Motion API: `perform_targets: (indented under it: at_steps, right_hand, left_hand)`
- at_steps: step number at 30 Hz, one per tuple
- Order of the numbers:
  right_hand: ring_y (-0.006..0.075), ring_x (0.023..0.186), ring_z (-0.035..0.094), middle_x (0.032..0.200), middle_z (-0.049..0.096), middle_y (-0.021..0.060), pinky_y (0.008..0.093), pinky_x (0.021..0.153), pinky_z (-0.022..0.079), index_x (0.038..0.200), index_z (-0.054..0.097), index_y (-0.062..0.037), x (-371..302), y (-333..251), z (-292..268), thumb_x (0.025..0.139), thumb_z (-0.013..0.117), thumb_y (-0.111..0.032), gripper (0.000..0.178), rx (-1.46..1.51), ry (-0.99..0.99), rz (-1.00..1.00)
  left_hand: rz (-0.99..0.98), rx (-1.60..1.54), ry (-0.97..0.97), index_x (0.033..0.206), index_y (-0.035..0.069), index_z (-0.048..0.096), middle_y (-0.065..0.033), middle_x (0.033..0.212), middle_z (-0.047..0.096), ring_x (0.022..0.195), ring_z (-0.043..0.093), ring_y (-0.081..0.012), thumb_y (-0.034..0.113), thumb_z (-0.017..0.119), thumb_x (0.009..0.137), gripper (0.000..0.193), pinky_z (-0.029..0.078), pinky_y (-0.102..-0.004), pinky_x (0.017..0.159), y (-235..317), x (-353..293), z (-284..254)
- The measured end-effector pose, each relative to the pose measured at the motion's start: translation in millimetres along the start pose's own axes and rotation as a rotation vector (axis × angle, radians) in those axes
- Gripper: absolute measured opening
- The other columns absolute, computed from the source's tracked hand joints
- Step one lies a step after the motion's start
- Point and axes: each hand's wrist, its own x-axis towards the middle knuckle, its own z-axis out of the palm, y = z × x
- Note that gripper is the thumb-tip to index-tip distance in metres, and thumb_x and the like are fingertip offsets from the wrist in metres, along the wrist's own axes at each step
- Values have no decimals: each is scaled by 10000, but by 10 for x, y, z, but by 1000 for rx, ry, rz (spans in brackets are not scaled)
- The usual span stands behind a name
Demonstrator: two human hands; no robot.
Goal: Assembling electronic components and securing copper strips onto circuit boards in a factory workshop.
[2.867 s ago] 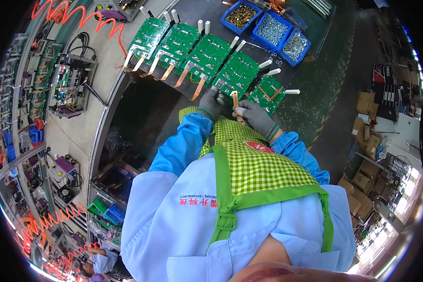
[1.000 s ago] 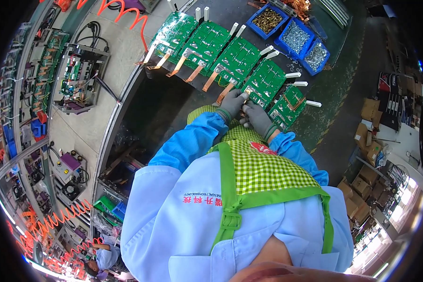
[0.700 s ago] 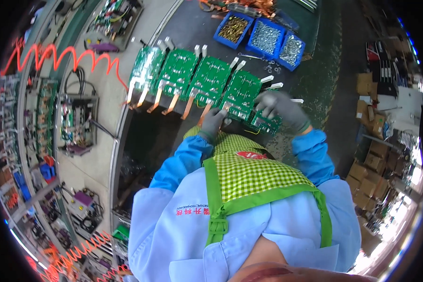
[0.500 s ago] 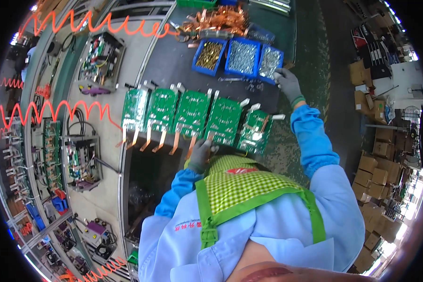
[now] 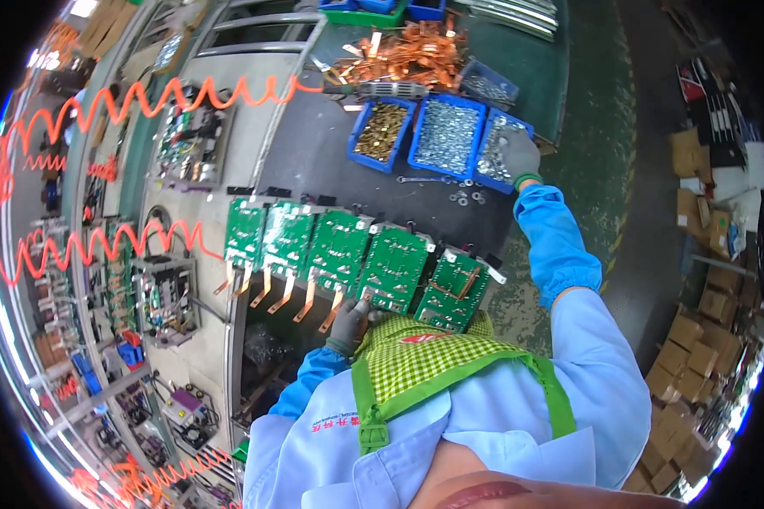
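Note:
Several green circuit boards [image 5: 339,249] lie in a row along the bench's near side. Flat copper strips [image 5: 305,306] stick out from their near edges. My left hand [image 5: 351,326], in a grey glove, is at the near edge of the boards beside the last strip. Its fingers are curled; what they hold, if anything, does not show. My gloved right hand [image 5: 519,153] reaches into the rightmost blue bin [image 5: 493,181], which contains small silvery hardware. The fingertips are down among the pieces and hidden. Beside that bin stand a blue bin of silvery fasteners [image 5: 447,136] and one of brass-coloured fasteners [image 5: 380,132].
A heap of copper pieces [image 5: 416,53] lies behind the bins, with a clear plastic bin [image 5: 489,85] beside it. A wrench [image 5: 424,179] and loose washers [image 5: 468,197] lie before the bins. Coiled orange hoses [image 5: 178,93] hang at left. Cardboard boxes [image 5: 675,356] are stacked at right.
My right hand has moved from the outer edge of the rightmost bin to inside it. My left hand stays by the boards' near edge. The whole view has shifted with my head.

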Motion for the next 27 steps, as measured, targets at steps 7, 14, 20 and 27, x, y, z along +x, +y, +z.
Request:
perform_targets:
  at_steps: [7, 14, 20, 27]
  right_hand:
    - [340, 849, 581, 869, 618, 160, 437, 756, 456, 993, 606, -127, 49, -461, -301, 779, 523, -198, 240, 370, -128, -128]
    - [308, 918, 600, 979, 626, 146, 433, 793, 465, 1078, 602, -131, 205, -960, 155, 843, 404, -129, 307, -190, -380, -491]
    - [348, 896, 592, 965, 618, 174, 435, 792, 463, 1037, 588, -101, 194, -967, 396, 827, 477, -166, 246, -142, -340, -418]
    - [239, 794, 626, 881, 624, 128, 334, 700, 499, 1009, 554, -36, -237, -1265, -623, 813, 547, -99, 206, 568, -326, -168]
  left_hand:
    - [-27, 39, 35, 991, -11, 538, -61, 830, 579, 666, 528, -130, 169, 526, 880, 212, 433, -269, 660, 10, 60, 10]
    - [-27, 140, 53, 965, -21, 525, -84, 854, 578, 696, 546, -157, 182, 540, 876, 222, 455, -309, 698, -12, 110, -85]
    - [20, 74, 43, 952, -47, 505, -94, 767, 571, 737, 578, -190, 178, 498, 898, 231, 464, -328, 711, -148, 62, -96]
    - [-57, 190, 65, 950, -30, 506, -101, 768, 576, 706, 585, -195, 182, 494, 895, 219, 474, -309, 681, 113, -15, 47]
